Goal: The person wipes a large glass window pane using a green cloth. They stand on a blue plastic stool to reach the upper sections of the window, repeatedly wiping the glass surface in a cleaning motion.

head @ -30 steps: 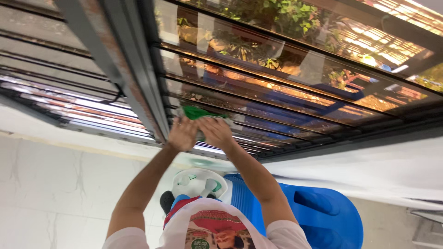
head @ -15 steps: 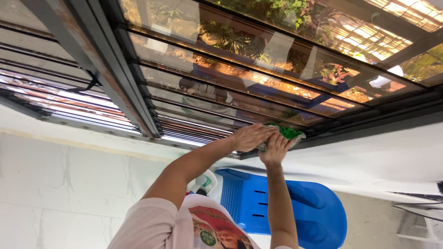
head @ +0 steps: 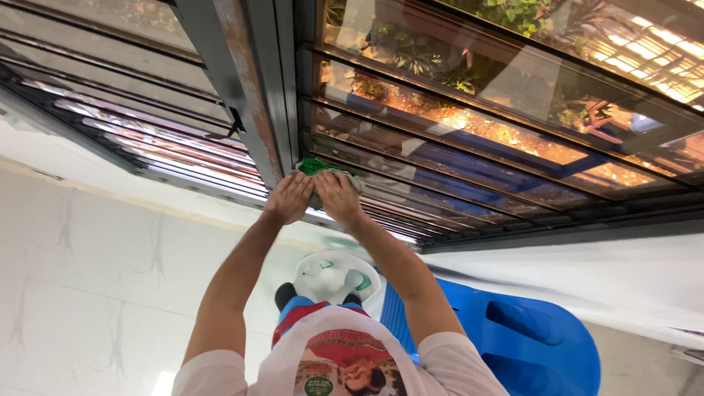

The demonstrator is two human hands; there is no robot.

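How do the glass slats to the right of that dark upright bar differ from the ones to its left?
The right glass slats show orange light and green plants; the left glass slats look grey and pale. Both hands press a green cloth on the right ones; the left ones are untouched. Both sets sit in dark frames.

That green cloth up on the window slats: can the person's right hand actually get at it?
Yes, it seems so: the right hand already lies on the green cloth, beside the left hand, with nothing between them.
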